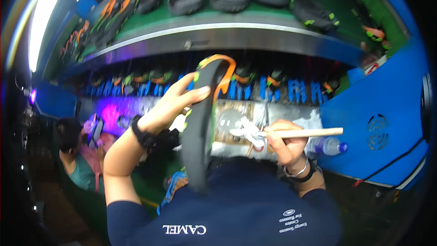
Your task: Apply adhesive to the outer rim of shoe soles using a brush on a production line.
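Observation:
My left hand (175, 100) grips a dark grey sandal (198, 127) near its upper end, thumb on the sole and fingers behind. The sandal stands nearly upright in the view, its orange and green strap curling off the top right side. In my right hand (287, 146) is a brush (318, 132), pinched around its pale wooden handle. Its whitish tip points left toward the sandal, with a gap between them. Below the tip, a clear round dish (227, 120) rests on the work surface beside crumpled white material (250, 130).
A clear bottle with a purple cap (331, 146) lies right of my right hand. Ahead, a green conveyor belt (191, 18) carries several sandals, above a lower row with blue supports (236, 90). A blue panel (359, 114) stands at right. Another person (79, 159) works at left.

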A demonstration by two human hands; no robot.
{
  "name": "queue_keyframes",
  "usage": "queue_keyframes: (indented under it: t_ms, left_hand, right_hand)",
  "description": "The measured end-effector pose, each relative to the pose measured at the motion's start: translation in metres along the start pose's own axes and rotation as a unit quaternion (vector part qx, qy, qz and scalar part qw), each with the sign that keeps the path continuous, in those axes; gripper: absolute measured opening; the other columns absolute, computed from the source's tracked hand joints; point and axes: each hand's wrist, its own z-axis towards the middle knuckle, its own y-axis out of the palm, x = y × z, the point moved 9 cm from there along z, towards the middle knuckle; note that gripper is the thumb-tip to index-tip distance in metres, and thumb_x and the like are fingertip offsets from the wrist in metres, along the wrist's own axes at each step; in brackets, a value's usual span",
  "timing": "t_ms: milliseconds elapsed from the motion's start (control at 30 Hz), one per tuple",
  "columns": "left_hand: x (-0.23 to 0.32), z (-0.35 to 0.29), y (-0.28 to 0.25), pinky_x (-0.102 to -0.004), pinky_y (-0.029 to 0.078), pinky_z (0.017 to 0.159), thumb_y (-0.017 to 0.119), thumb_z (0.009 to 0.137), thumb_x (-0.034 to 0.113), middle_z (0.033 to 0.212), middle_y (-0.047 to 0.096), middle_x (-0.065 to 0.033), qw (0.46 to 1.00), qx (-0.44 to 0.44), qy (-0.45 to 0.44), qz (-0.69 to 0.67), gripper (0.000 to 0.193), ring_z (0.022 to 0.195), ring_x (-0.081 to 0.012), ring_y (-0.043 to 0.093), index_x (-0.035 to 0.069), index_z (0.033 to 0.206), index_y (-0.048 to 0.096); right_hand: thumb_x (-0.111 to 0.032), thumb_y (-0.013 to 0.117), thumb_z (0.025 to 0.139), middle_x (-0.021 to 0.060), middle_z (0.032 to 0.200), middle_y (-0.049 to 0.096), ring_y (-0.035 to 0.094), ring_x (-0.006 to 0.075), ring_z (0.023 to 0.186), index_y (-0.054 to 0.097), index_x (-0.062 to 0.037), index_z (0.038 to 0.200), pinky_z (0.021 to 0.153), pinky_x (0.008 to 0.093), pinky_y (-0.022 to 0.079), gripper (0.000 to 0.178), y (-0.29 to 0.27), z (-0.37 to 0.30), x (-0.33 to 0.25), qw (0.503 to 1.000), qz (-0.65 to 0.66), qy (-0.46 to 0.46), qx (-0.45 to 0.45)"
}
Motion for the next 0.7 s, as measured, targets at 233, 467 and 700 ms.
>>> queue_keyframes:
  t_ms: [233,467,700]
  left_hand:
    - [0.158,0.056,-0.002,-0.0237,0.046,0.067,0.052,0.078,0.036,0.087,0.061,-0.0077,0.982,-0.093,0.106,-0.124,0.043,0.073,-0.0129,0.058,0.0,0.103,0.054]
    - [0.308,0.29,-0.034,-0.0336,0.049,0.077,0.064,0.069,0.042,0.111,0.048,-0.0213,0.966,0.011,0.25,0.06,0.068,0.096,-0.0267,0.053,0.002,0.118,0.04]
    - [0.315,0.416,0.151,-0.0328,0.04,0.086,0.071,0.068,0.029,0.111,0.05,-0.0115,0.959,0.018,0.137,0.248,0.058,0.106,-0.0243,0.047,0.006,0.115,0.047]
  right_hand:
    - [-0.002,0.056,0.077,0.0024,0.065,0.054,0.045,0.0053,0.054,0.058,0.0043,0.078,0.047,0.0187,0.034,0.006,-0.073,-0.034,0.021,0.988,0.047,0.024,0.145]
    - [-0.003,0.056,0.077,0.0057,0.067,0.055,0.048,0.0075,0.059,0.056,0.0052,0.08,0.052,0.0207,0.039,0.008,-0.112,-0.09,0.015,0.962,0.073,0.023,0.262]
    - [-0.004,0.052,0.08,-0.0008,0.057,0.047,0.039,0.0058,0.047,0.054,0.0012,0.078,0.042,0.0199,0.03,0.005,-0.183,-0.146,0.032,0.892,-0.048,0.048,0.447]
